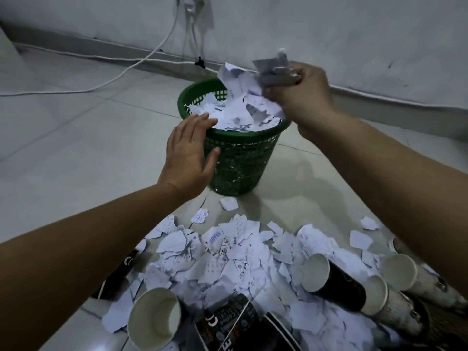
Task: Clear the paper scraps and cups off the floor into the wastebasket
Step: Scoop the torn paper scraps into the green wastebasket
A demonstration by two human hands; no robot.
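Cups (329, 282) and paper scraps (228, 262) litter the floor (76, 148) before the nearly full green wastebasket (240, 158), left hand (190, 153) flat against its rim, right hand (296, 95) gripping crumpled paper (243, 79) above it, probably about to drop it in

Motion-blurred: scraps (274, 68) in right hand (298, 95). Cut by bottom edge: cups (154, 317). Hidden under paper: wastebasket (240, 158) interior.

Person, head-camera view: two forearms and two hands visible.
Left hand (188, 158): bare, no glove, ring or watch showing.
Right hand (301, 97): bare, likewise unadorned.
Forearms: both uncovered to the frame edge; no sleeve, cuff or wristband in view.
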